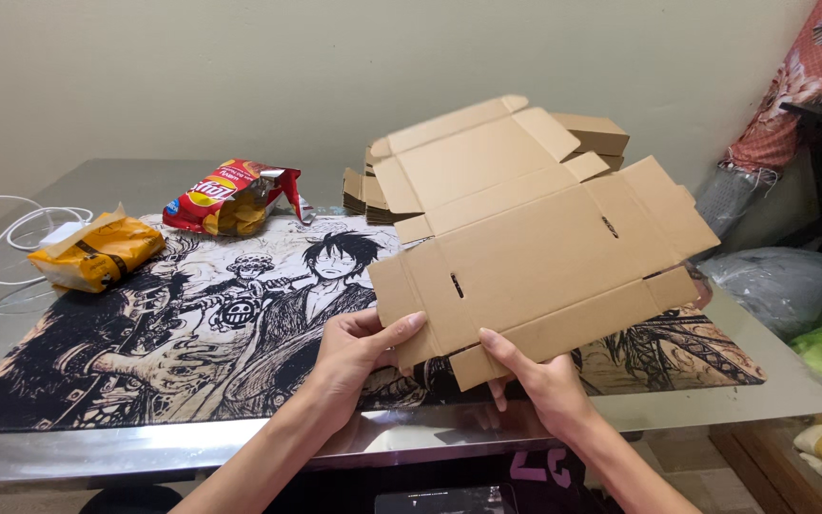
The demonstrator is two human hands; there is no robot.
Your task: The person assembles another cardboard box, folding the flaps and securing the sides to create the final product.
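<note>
A flat, unfolded brown cardboard box blank [535, 243] with flaps and two slots is held up over the table, tilted away from me. My left hand [359, 357] grips its near left edge, thumb on top. My right hand [535, 381] grips the near bottom flap, fingers under it and thumb on top. Behind the blank, a stack of more flat cardboard blanks [365, 195] lies on the table, with folded cardboard boxes [594, 135] at the back right.
A black-and-white cartoon-print mat [192, 324] covers the glossy metal table [68, 457]. An open red chip bag [230, 197] and a yellow snack bag [97, 252] lie at the back left, beside a white charger and cable [11, 228]. Plastic bags [811, 305] sit right of the table.
</note>
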